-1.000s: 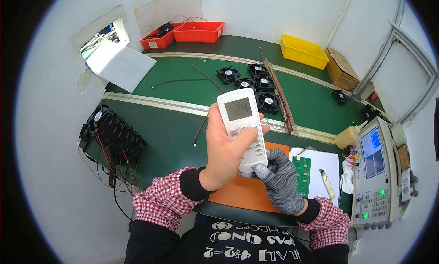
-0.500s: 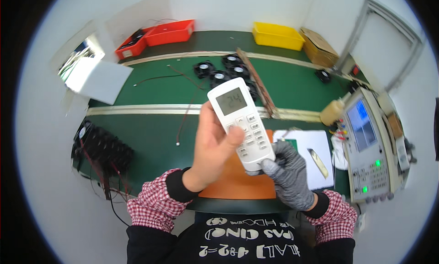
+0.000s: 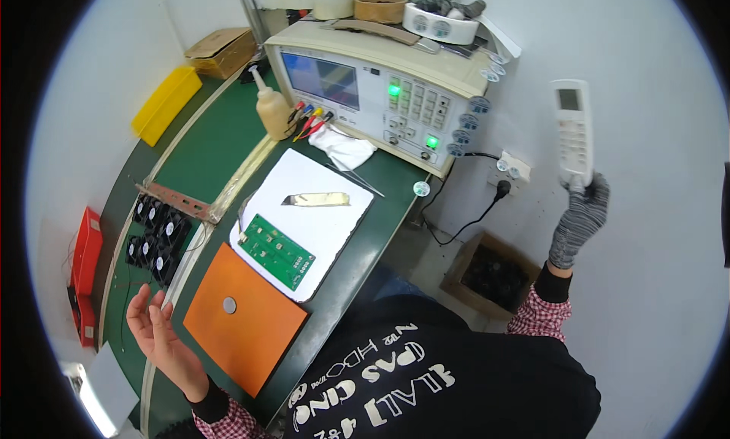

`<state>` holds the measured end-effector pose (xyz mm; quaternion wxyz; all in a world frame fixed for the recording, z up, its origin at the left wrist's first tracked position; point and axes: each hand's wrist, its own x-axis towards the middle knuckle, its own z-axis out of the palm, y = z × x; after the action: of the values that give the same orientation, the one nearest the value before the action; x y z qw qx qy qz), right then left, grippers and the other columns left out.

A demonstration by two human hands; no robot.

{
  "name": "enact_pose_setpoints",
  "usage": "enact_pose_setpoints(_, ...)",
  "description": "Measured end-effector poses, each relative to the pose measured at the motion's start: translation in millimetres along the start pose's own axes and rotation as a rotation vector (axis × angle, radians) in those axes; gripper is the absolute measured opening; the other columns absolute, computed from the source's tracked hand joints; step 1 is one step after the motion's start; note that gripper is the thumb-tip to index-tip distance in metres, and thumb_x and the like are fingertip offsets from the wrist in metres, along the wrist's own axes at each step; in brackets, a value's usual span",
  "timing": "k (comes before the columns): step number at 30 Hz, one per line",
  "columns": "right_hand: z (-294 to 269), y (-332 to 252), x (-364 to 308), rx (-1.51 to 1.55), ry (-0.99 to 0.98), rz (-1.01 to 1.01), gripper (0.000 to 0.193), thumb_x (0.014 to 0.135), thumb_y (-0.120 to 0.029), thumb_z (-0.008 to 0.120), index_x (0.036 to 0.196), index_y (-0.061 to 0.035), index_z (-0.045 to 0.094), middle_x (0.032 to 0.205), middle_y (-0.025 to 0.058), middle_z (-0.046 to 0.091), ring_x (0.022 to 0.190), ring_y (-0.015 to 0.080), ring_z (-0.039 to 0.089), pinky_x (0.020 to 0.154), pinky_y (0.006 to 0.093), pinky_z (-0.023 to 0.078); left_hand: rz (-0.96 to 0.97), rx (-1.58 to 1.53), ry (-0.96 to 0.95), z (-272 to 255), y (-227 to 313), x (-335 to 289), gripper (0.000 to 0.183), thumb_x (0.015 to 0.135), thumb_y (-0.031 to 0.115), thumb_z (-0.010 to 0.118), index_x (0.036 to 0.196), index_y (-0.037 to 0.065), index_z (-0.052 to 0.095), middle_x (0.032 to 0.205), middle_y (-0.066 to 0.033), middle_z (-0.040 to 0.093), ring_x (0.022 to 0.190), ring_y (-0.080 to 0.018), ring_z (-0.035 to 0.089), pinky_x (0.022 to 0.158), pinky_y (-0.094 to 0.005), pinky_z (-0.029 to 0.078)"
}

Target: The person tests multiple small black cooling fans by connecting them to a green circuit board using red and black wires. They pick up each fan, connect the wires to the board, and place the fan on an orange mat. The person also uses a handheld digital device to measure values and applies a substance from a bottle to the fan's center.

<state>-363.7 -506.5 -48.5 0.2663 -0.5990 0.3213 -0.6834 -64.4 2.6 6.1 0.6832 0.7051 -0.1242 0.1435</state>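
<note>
One gloved right hand (image 3: 579,218) gripping remote (image 3: 574,131), box (image 3: 494,275) contents unclear

White walls (image 3: 654,302) enclose a long green workbench (image 3: 205,146) under even light.

remote's lower end (image 3: 576,176) hidden in gloved fingers (image 3: 584,199), red bins (image 3: 85,275) distorted at rim

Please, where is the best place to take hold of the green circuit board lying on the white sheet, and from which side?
Probably by its two long edges, from above. The green circuit board lies flat on the white sheet with its parts facing up, so fingers pinching the bare rims avoid them. The side toward the orange mat looks free of other things.
</note>
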Motion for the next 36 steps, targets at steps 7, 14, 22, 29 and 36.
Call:
enact_pose_setpoints(7, 53.2, 93.4, -2.4, -0.272, -0.296, 0.030, 0.025, 0.084, -0.001, 0.070, 0.108, 0.0009, 0.064, 0.098, 0.0082, 0.062, 0.086, 0.0173, 0.059, 0.081, 0.0329, 0.051, 0.008, 0.145, -0.038, 2.4, -4.1, -1.2, 0.029, 0.100, 0.014, 0.056, 0.126, 0.001, 0.054, 0.129, -0.0104, 0.056, 0.112, -0.0187, 0.058, 0.094, -0.0300, 0.047)
enact_pose_setpoints(14, 110.4, 162.4, 25.2, 0.031, -0.611, 0.160, 0.029, 0.087, 0.006, 0.058, 0.114, -0.0017, 0.062, 0.106, 0.0078, 0.063, 0.090, 0.0183, 0.062, 0.078, 0.0325, 0.056, 0.021, 0.260, -0.106, -14.5, -8.2, 17.3, 0.022, 0.095, 0.007, 0.062, 0.116, 0.002, 0.060, 0.117, -0.0042, 0.059, 0.102, -0.0115, 0.057, 0.088, -0.0255, 0.045)
enact_pose_setpoints(22, 137.3, 131.1, 19.4, 0.317, -0.524, 0.627, 0.004, 0.095, -0.010, 0.051, 0.098, -0.0114, 0.054, 0.089, 0.0049, 0.051, 0.066, 0.0196, 0.057, 0.054, 0.0371, 0.058, 0.164, 0.913, -0.319, -21.3, -70.7, 101.2, 0.029, 0.083, 0.011, 0.071, 0.110, 0.002, 0.064, 0.105, -0.0104, 0.067, 0.099, -0.0230, 0.065, 0.082, -0.0330, 0.052)
enact_pose_setpoints(29, 115.0, -28.4, -19.8, 0.032, 0.077, -0.502, 0.017, 0.094, -0.007, 0.060, 0.105, 0.0067, 0.061, 0.100, 0.0169, 0.064, 0.083, 0.0249, 0.063, 0.079, 0.0379, 0.055, 0.578, 1.326, -0.425, 0.0, -150.9, 147.0, 0.016, 0.076, 0.013, 0.075, 0.083, 0.005, 0.063, 0.088, -0.0099, 0.054, 0.093, -0.0301, 0.055, 0.080, -0.0408, 0.045)
enact_pose_setpoints(36, 211.8, -139.3, -134.7, 0.437, -1.335, -0.399, 0.080, 0.089, -0.031, 0.075, 0.148, 0.0032, 0.034, 0.143, 0.0211, 0.049, 0.132, 0.0334, 0.049, 0.112, 0.0453, 0.039, 0.892, 0.934, -0.386, 54.9, -49.3, 71.8, 0.021, 0.069, 0.008, 0.072, 0.068, 0.006, 0.051, 0.080, -0.0095, 0.045, 0.077, -0.0293, 0.047, 0.067, -0.0414, 0.037)
